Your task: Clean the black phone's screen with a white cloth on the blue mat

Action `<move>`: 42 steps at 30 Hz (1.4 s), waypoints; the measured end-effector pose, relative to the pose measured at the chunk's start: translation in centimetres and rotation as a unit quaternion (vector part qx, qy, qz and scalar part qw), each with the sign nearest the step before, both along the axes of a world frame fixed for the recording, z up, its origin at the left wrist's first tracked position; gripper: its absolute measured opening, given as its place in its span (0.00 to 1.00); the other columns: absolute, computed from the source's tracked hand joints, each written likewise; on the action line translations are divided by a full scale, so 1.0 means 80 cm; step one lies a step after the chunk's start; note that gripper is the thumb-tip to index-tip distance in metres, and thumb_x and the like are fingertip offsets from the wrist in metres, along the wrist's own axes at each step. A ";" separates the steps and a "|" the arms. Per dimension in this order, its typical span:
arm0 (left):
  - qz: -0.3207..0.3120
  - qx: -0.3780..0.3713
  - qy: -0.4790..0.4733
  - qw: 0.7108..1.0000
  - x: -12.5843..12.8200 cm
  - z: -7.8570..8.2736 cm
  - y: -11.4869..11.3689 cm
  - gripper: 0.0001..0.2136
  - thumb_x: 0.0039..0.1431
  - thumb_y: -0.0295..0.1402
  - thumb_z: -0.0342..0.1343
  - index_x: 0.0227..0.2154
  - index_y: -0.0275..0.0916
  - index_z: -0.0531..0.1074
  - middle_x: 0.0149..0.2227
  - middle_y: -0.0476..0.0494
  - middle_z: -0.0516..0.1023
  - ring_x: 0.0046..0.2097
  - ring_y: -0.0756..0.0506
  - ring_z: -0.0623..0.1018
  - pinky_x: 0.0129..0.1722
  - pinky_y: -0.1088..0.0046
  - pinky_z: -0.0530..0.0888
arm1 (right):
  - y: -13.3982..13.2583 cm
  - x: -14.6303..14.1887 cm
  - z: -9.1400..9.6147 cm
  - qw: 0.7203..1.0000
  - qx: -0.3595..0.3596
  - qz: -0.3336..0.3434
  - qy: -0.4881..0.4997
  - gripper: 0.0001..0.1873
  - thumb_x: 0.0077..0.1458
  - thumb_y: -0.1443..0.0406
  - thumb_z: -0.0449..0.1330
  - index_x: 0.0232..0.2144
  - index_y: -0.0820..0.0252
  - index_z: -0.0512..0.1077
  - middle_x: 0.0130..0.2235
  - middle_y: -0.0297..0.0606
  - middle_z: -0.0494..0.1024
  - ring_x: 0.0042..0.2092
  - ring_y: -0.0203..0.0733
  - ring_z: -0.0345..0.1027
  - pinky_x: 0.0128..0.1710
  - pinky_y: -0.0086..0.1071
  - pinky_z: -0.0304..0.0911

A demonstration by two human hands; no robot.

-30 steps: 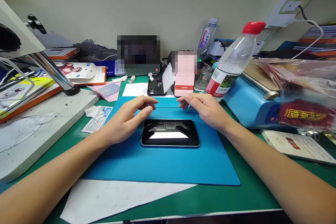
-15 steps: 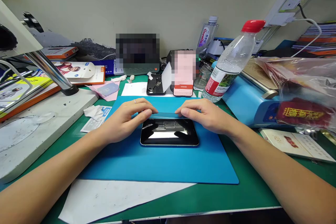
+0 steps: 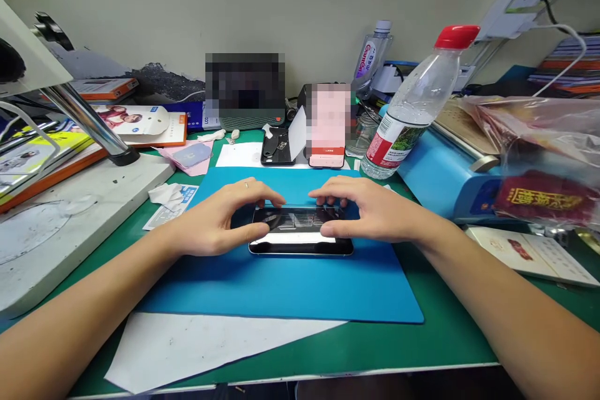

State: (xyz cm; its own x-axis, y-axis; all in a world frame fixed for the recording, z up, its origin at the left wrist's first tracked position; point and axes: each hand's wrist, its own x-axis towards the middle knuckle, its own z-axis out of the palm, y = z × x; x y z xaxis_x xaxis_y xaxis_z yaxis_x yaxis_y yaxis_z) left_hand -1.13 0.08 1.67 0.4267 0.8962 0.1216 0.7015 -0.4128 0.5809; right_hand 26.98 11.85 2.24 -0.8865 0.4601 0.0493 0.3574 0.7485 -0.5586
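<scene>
A smartphone (image 3: 300,247) with a dark glossy screen lies flat and crosswise on the blue mat (image 3: 290,290). My left hand (image 3: 225,212) arches over its left end, fingertips at the far edge and thumb reaching over the screen. Over the right end is my right hand (image 3: 363,209), its thumb low above or on the glass and its fingers bent beyond the far edge. Thumb and fingers are apart on both hands. A thin clear strip shows along the phone's far edge; whether it is a separate sheet resting there I cannot tell.
Behind the mat stand a phone with a pink screen (image 3: 327,128), a black phone case (image 3: 276,149) and a red-capped bottle (image 3: 398,119). A blue machine (image 3: 450,181) is on the right. A white stand base (image 3: 94,212) fills the left side.
Both hands have opened from a pinch on a thin clear sheet beyond the phone's far edge. The thumbs have come nearer, over the screen. The phone stays on the mat.
</scene>
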 end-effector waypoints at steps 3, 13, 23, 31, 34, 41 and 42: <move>-0.004 -0.003 0.025 1.000 0.000 -0.001 0.000 0.22 0.67 0.45 0.56 0.60 0.44 0.69 0.58 0.40 0.75 0.57 0.37 0.73 0.58 0.60 0.72 | 0.000 0.001 -0.001 1.000 0.010 0.004 -0.012 0.38 0.52 0.42 0.67 0.58 0.57 0.74 0.49 0.45 0.79 0.47 0.51 0.73 0.47 0.45 0.70; 0.029 -0.024 0.068 0.997 0.002 0.002 -0.005 0.28 0.65 0.48 0.59 0.64 0.45 0.64 0.60 0.39 0.72 0.59 0.36 0.73 0.58 0.60 0.74 | -0.007 0.001 -0.004 0.999 0.013 0.006 -0.038 0.44 0.54 0.42 0.66 0.66 0.56 0.67 0.60 0.48 0.72 0.59 0.57 0.68 0.56 0.49 0.66; -0.012 -0.011 0.065 0.998 0.003 0.003 -0.007 0.29 0.60 0.42 0.64 0.61 0.45 0.64 0.58 0.41 0.72 0.56 0.38 0.74 0.56 0.63 0.73 | -0.017 -0.001 0.000 1.000 -0.002 0.016 -0.023 0.44 0.52 0.48 0.70 0.66 0.53 0.64 0.56 0.45 0.71 0.54 0.54 0.69 0.50 0.46 0.70; -0.014 -0.007 0.070 0.997 0.003 0.008 -0.008 0.30 0.58 0.42 0.66 0.61 0.45 0.65 0.56 0.41 0.74 0.55 0.37 0.74 0.53 0.63 0.74 | -0.020 -0.002 -0.003 0.999 0.012 0.030 -0.022 0.42 0.51 0.50 0.71 0.65 0.50 0.64 0.56 0.44 0.71 0.54 0.54 0.70 0.51 0.45 0.70; -0.013 -0.007 0.067 0.998 0.002 0.006 -0.007 0.30 0.57 0.43 0.66 0.61 0.45 0.66 0.56 0.41 0.74 0.55 0.37 0.74 0.53 0.63 0.74 | -0.019 -0.003 -0.003 0.999 0.012 0.033 -0.030 0.42 0.52 0.50 0.71 0.65 0.50 0.64 0.56 0.44 0.71 0.53 0.54 0.70 0.50 0.45 0.71; -0.015 -0.005 0.067 0.998 0.003 0.005 -0.008 0.29 0.58 0.44 0.67 0.60 0.45 0.66 0.55 0.42 0.74 0.54 0.38 0.74 0.52 0.64 0.74 | -0.020 -0.004 -0.002 0.999 0.003 0.029 -0.044 0.41 0.52 0.50 0.70 0.64 0.52 0.65 0.55 0.44 0.70 0.51 0.52 0.70 0.49 0.44 0.71; -0.015 -0.004 0.066 0.998 0.003 0.005 -0.008 0.29 0.58 0.44 0.67 0.60 0.45 0.67 0.55 0.42 0.74 0.54 0.38 0.74 0.52 0.64 0.74 | -0.020 -0.004 -0.002 0.999 0.001 0.029 -0.046 0.41 0.52 0.49 0.70 0.64 0.52 0.65 0.55 0.44 0.70 0.51 0.52 0.70 0.49 0.44 0.71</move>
State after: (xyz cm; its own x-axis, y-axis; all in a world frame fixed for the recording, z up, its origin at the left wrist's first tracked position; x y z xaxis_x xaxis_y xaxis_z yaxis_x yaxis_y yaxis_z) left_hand -0.86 -0.52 2.09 0.4656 0.8833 0.0554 0.7590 -0.4306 0.4884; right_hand 26.69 10.28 2.10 -0.9121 0.4086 -0.0326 0.3637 0.7701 -0.5241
